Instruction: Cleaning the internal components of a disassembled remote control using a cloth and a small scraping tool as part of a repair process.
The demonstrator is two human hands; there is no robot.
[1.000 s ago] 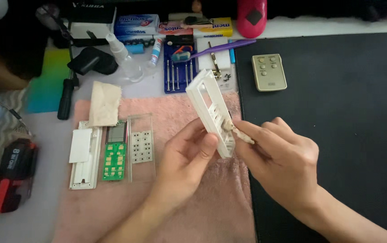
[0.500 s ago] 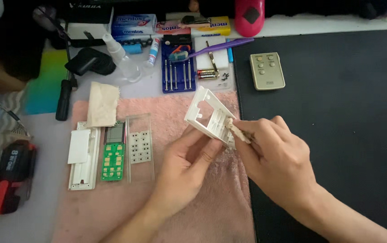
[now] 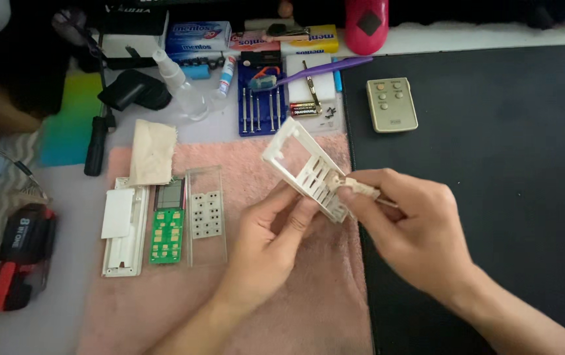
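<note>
Right hand (image 3: 420,236): thumb and forefinger pinched on a small cream wad (image 3: 360,189), pressed against the white plastic shell (image 3: 309,169). Left hand (image 3: 270,243): fingertips closed on the shell's lower edge, holding it tilted above the pink towel (image 3: 276,309), centre of frame. Left of centre on the towel: green circuit board (image 3: 166,235), clear rubber keypad (image 3: 206,215), white back cover (image 3: 123,227). Upper centre: blue screwdriver tray (image 3: 260,105). Upper right, on the black mat (image 3: 493,144): small beige remote (image 3: 392,104).
</note>
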